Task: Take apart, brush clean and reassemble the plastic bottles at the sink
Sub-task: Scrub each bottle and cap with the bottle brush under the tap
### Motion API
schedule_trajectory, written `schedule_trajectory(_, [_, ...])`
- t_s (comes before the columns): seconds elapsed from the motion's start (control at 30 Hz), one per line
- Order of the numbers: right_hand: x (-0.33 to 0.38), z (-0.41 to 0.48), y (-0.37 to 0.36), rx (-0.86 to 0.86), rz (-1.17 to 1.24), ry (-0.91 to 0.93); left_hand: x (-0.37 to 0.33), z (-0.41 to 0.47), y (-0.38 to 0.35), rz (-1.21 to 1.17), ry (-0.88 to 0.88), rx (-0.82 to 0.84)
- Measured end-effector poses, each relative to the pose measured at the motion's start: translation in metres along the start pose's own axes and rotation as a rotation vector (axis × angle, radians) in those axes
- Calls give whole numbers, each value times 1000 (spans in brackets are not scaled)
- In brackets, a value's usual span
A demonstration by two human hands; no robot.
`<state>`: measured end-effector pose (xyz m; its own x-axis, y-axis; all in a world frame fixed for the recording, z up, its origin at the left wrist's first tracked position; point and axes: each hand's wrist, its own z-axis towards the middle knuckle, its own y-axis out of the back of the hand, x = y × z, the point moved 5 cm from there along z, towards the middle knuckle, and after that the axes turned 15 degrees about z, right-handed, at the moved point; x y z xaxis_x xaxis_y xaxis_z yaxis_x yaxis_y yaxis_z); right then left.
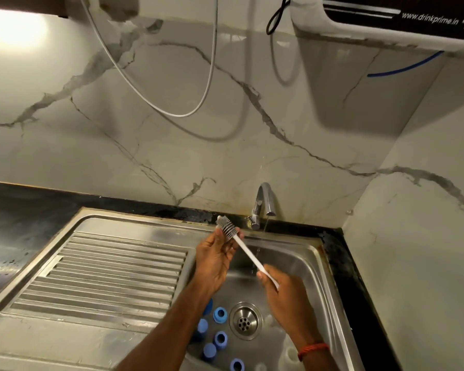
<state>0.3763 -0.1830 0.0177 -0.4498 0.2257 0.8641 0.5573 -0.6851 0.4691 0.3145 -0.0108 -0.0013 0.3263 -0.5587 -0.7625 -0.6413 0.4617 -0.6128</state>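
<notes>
Over the sink point(134, 266), the right hand point(284, 295) grasps the handle end of the brush point(248, 253), while the left hand point(217, 261) pinches its bristle head between fingers and thumb. The tap point(263, 199) trickles. Blue caps point(220, 314) lie beside the drain point(245, 319).

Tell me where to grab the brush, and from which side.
Take the brush by its white handle, near the lower end, coming from the right. It slants from the bristle head at upper left down to the right, so that end lies nearest the right side. The handle is thin and straight, so fingers can wrap across it.
</notes>
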Motion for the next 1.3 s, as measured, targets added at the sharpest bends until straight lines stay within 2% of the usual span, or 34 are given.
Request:
schedule_trajectory(0.1, [6, 5, -4, -12, 11, 26, 3, -4, -11, 33, -8, 46])
schedule_trajectory(0.27, [-13, -3, 5, 80, 30, -16, -13, 10, 10, -68, -25, -62])
schedule_trajectory(0.47, [1, 0, -2, 4, 0, 10, -5, 4, -5, -44, -13, 21])
schedule_trajectory(0.6, [-8, -5, 1, 43, 57, -30, -16, 13, 7, -43, -52, 0])
schedule_trajectory(0.8, [6, 6, 8, -48, -124, 41, 2, -4, -8, 160, -50, 106])
schedule_trajectory(1.03, [-2, 1, 32, -108, 46, -50, -22, 7, 5, 322, -169, 98])
schedule_trajectory(1.17, [2, 1, 35, -65, 102, -59, -27, 4, 14, 551, -244, -19])
schedule_trajectory(1.3, [5, 1, 33, 33, -39, -22, -29, 1, 21, 722, -307, -107])
